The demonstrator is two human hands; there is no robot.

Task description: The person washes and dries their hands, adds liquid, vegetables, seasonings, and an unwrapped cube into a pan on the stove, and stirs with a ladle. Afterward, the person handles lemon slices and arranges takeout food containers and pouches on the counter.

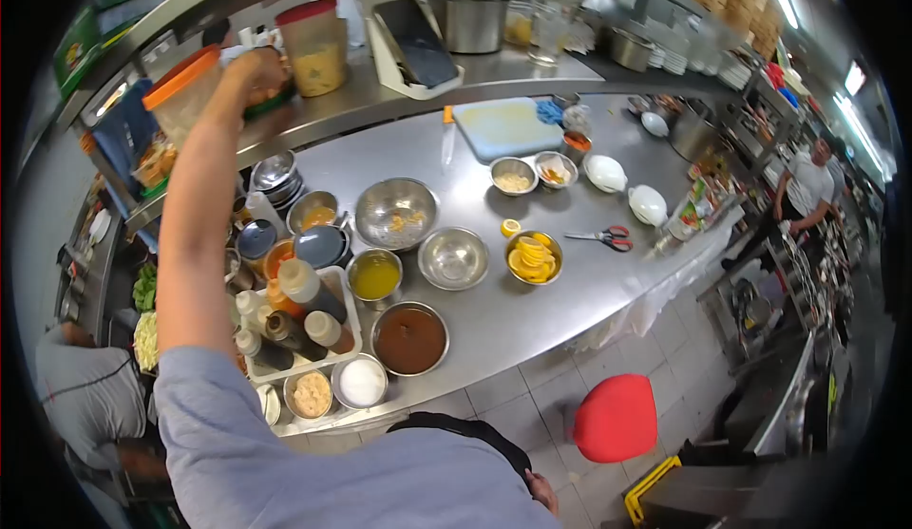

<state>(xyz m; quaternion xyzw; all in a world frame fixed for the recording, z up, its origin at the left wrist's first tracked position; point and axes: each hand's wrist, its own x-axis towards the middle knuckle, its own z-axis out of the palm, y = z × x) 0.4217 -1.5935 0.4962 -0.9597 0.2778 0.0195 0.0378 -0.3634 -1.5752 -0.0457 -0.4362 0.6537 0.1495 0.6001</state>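
My left hand reaches up to the steel shelf, its fingers pointing down and mostly hidden at a low green-rimmed container. To the left of it stands a clear tub with an orange lid. On its other side is a clear tub with a red lid, partly filled with something yellowish. My right hand hangs low beside my body at the black apron, only partly visible, with its fingers largely out of sight.
Below my left arm sits a white tray of squeeze bottles. Steel bowls of brown sauce, yellow liquid and lemon slices stand on the counter. Scissors, a knife, a cutting board and a red stool are nearby. Two people work around.
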